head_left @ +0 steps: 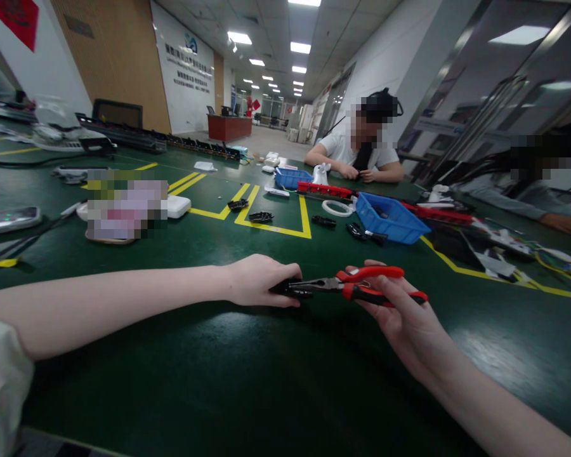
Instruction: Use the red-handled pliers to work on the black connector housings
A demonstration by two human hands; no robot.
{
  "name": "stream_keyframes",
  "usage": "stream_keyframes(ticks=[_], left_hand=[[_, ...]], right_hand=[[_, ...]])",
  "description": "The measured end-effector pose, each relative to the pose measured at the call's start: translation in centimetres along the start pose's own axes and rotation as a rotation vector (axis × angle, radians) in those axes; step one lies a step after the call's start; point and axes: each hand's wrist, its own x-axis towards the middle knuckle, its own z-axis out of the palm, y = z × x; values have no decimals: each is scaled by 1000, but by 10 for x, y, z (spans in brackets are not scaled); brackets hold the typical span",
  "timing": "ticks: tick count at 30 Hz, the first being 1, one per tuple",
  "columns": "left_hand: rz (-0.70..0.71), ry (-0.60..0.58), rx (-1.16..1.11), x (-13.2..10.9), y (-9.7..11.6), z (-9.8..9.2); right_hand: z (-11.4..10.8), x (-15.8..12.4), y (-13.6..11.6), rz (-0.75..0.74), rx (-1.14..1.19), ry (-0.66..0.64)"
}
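Observation:
My right hand grips red-handled needle-nose pliers just above the green table. The plier jaws point left and close on a small black part. My left hand is curled around that black part and rests on the table. Most of the part is hidden under my fingers.
A blue bin stands behind my hands, with a white tape ring, black parts and a red strip near yellow floor-tape lines. A second blue bin sits farther back. One person sits across the table, another at the right edge.

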Motion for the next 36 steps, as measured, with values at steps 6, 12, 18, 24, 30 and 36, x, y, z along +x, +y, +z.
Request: stream_keyframes(ticks=[6, 12, 18, 24, 30, 36], left_hand=[[12, 14, 6, 0, -1, 1], [10, 7, 5, -1, -1, 2], [-5, -1, 14, 0, 0, 1], [-1, -4, 15, 0, 0, 1], [1, -4, 19, 1, 0, 1], [1, 0, 7, 0, -2, 2]], right_hand=[[-1, 1, 1, 4, -2, -2], [0, 0, 2, 5, 2, -12], [-1, 2, 4, 3, 11, -36], [1, 0, 8, 22, 2, -44], [3, -1, 8, 29, -13, -60], [4, -1, 6, 32, -8, -53]])
